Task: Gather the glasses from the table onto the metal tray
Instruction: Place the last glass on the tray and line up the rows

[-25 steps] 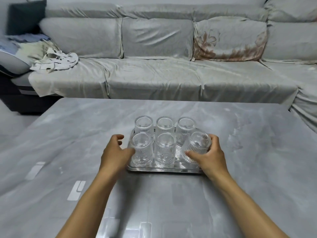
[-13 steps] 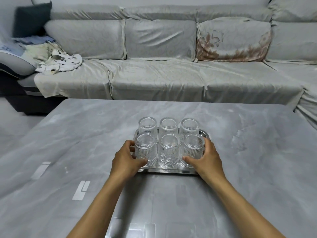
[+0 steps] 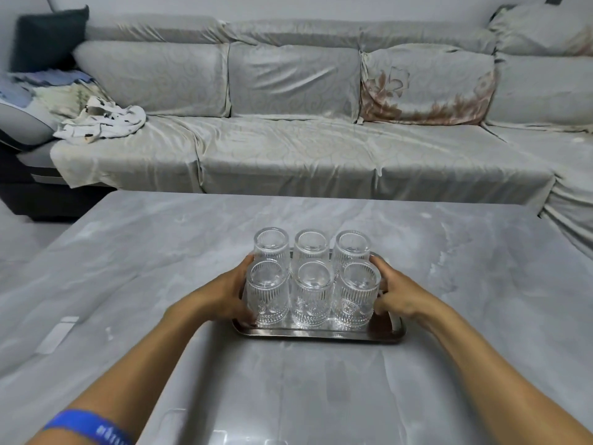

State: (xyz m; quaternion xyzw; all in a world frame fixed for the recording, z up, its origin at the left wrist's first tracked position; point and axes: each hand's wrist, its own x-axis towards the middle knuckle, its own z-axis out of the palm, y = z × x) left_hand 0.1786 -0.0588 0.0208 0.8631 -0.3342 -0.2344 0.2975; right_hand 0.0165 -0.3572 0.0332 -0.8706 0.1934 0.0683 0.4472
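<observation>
Several clear ribbed glasses stand upside down in two rows of three on the metal tray (image 3: 321, 334), which rests on the grey table (image 3: 321, 396). My left hand (image 3: 224, 293) is cupped against the outer side of the front left glass (image 3: 268, 293), covering the tray's left edge. Over the tray's right end, my right hand (image 3: 398, 293) has its fingers curled against the front right glass (image 3: 356, 293). The front middle glass (image 3: 311, 293) and the back row (image 3: 311, 245) are untouched.
A long grey sofa (image 3: 288, 155) runs along the far side of the table, with a crumpled white cloth (image 3: 102, 123) on its left seat. A blue wristband (image 3: 90, 428) is on my left forearm.
One second ago my right hand held the front right glass tilted; it now stands on the tray in line with the others. Both hands have closed in against the outer front glasses.
</observation>
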